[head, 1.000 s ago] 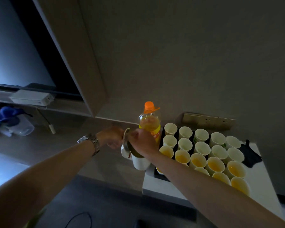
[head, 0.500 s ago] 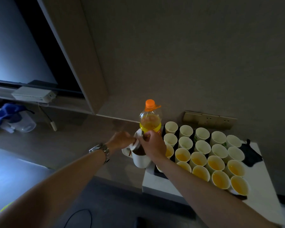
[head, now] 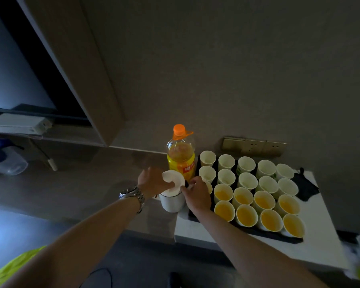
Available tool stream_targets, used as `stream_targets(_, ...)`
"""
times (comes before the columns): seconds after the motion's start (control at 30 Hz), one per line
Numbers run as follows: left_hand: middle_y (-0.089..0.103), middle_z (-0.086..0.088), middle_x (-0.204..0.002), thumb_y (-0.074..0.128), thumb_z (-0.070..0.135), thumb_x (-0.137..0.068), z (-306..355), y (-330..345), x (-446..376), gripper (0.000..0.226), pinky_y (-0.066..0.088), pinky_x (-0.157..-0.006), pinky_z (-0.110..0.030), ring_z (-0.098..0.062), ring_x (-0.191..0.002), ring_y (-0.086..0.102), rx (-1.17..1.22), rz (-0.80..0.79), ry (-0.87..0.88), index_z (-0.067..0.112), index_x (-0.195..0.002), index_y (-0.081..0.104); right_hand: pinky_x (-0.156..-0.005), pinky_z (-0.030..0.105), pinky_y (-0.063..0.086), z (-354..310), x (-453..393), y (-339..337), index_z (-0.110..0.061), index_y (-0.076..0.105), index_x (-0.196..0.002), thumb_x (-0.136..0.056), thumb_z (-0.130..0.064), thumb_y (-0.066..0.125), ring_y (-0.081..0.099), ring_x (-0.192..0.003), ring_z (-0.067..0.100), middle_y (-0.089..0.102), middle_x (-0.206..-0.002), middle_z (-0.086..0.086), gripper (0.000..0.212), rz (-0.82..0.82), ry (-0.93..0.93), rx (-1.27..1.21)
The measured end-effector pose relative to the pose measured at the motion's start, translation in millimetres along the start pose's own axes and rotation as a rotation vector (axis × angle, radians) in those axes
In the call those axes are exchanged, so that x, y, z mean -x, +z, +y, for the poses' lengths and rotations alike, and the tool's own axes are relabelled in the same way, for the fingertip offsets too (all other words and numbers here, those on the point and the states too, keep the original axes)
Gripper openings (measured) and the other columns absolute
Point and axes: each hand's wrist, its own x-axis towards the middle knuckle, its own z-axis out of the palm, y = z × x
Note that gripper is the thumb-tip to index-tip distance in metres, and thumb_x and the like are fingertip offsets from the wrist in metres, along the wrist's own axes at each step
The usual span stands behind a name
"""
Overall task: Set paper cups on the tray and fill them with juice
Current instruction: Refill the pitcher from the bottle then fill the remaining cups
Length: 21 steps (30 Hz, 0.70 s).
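Standing beside the white counter (head: 312,249), I see the dark tray (head: 268,232) along it, packed with paper cups (head: 247,180) in rows: the nearer two rows hold orange juice, the farther rows look empty. Just left of the tray's far corner the juice bottle (head: 181,156) stands upright, orange cap on, partly full, its long axis vertical. In front of the bottle, at the counter's left edge, sits a white jug (head: 172,201), and both hands meet over it. The left hand (head: 152,182), with a wristwatch (head: 133,195) behind it, pinches a white lid (head: 173,178) tilted above the jug's mouth. The right hand (head: 196,193) curls its fingers at the jug's rim, gripping something small and dark; what it is I cannot tell. From here the empty cups lie to the right and beyond the hands, so the right hand is nearer them, while the bottle stands directly behind both. Pouring, I judge, would carry the jug rightward over the filled rows, where a drip or nudge could spill.
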Motion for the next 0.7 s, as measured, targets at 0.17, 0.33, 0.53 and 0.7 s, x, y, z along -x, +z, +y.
stream_targets(0.17, 0.069, 0.000, -0.105, 0.080, 0.062, -0.075, -3, 1, -2, 0.059, 0.042, -0.062, -0.023, -0.014, -0.083, 0.054, 0.019, 0.001, 0.006, 0.015, -0.110, 0.069, -0.068, 0.032, 0.048, 10, -4, 4, -0.019, 0.054, -0.083, -0.085, -0.037, 0.076, 0.059, -0.075, 0.018, 0.057, -0.075, -0.007, 0.029, -0.018, 0.044, -0.024)
stream_targets(0.33, 0.058, 0.006, -0.093, 0.073, 0.070, -0.077, 0, -8, -3, 0.063, 0.045, -0.068, -0.025, -0.015, -0.086, 0.057, -0.055, -0.079, -0.006, 0.018, -0.113, 0.067, -0.067, 0.034, 0.049, 14, -8, 7, -0.019, 0.056, -0.076, -0.087, -0.040, 0.074, 0.061, -0.072, 0.018, 0.061, -0.073, -0.003, 0.029, -0.038, 0.064, -0.036)
stream_targets(0.53, 0.065, 0.010, -0.083, 0.066, 0.088, -0.066, -18, -14, -1, 0.070, 0.049, -0.052, -0.022, -0.009, -0.070, 0.064, 0.058, -0.208, -0.085, 0.030, -0.106, 0.064, -0.055, 0.026, 0.041, 11, 16, 15, -0.019, 0.053, -0.070, -0.103, -0.040, 0.052, 0.055, -0.062, 0.011, 0.055, -0.066, -0.004, 0.039, -0.142, 0.076, -0.166)
stream_targets(0.7, 0.072, 0.004, -0.103, 0.058, 0.095, -0.062, -25, -13, 6, 0.090, 0.053, -0.062, -0.025, -0.016, -0.085, 0.070, 0.070, -0.213, -0.122, 0.029, -0.123, 0.059, -0.056, 0.029, 0.052, 10, 38, 28, -0.011, 0.064, -0.092, -0.100, -0.028, 0.051, 0.062, -0.062, 0.010, 0.066, -0.076, 0.000, 0.023, -0.466, 0.120, -0.109)
